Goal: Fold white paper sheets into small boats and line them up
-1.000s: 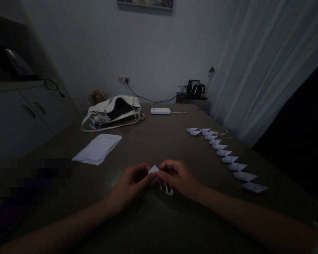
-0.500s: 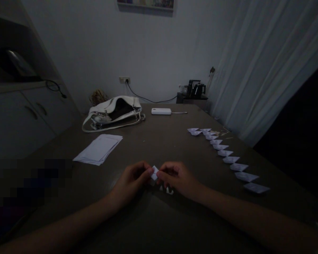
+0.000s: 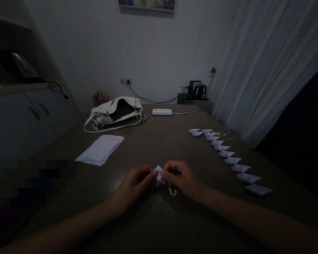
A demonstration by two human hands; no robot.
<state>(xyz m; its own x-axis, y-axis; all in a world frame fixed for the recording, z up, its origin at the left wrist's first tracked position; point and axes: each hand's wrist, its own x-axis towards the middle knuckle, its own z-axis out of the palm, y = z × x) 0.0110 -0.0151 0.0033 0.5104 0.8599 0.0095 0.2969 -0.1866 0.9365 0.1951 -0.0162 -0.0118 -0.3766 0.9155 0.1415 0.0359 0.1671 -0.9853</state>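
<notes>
A small folded piece of white paper (image 3: 158, 171), its top corner pointing away from me, is pinched between my two hands above the dark table. My left hand (image 3: 136, 181) grips its left side with thumb and fingers. On the right side, my right hand (image 3: 180, 177) pinches it the same way, its other fingers curled. Just below my right hand lies a small curved white scrap (image 3: 172, 192). Further right, several folded paper boats (image 3: 241, 168) stand in a slanting row.
A stack of white paper sheets (image 3: 100, 150) lies at the left. Behind it sits a white handbag (image 3: 113, 113). A white power bank (image 3: 162, 112) with a short cable is near the table's far edge. A sheer curtain (image 3: 243, 70) hangs along the right side.
Both hands and the folded paper have shifted slightly right, and more of the paper's upper face shows between the thumbs. The whole view has moved a little.
</notes>
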